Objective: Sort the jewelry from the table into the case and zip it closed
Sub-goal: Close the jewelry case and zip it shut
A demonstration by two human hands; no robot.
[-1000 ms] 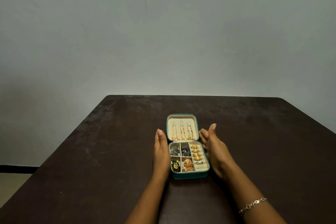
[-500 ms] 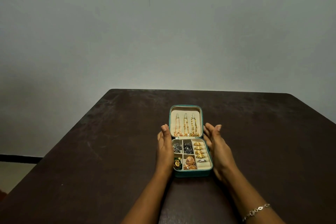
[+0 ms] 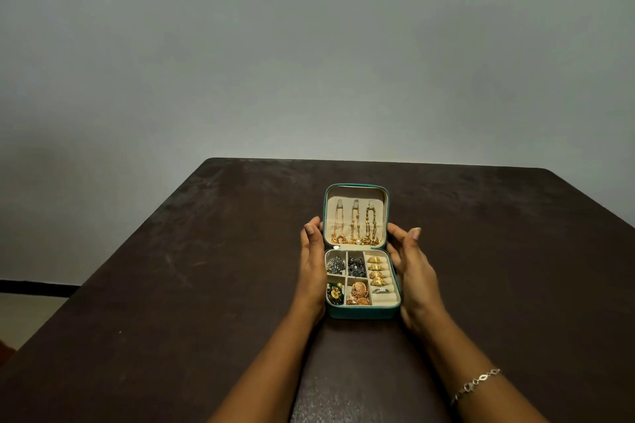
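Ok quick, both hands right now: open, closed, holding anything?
Left hand: open, flat against the case side.
Right hand: open, beside the case, gripping nothing.

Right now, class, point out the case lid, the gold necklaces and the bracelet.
case lid (image 3: pixel 355 186): head view, teal top rim.
gold necklaces (image 3: pixel 355 225): head view, middle chain.
bracelet (image 3: pixel 476 385): head view, links on the right wrist.

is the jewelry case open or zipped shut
Open: the jewelry case's lid stands raised, showing hanging chains and filled compartments.

One open teal jewelry case (image 3: pixel 360 313), three gold chains (image 3: pixel 355 225), four gold rings (image 3: pixel 375 271), one silver ring (image 3: pixel 381 290), two hands (image 3: pixel 311 268), one bracelet (image 3: pixel 476 385), one table (image 3: pixel 206 268)
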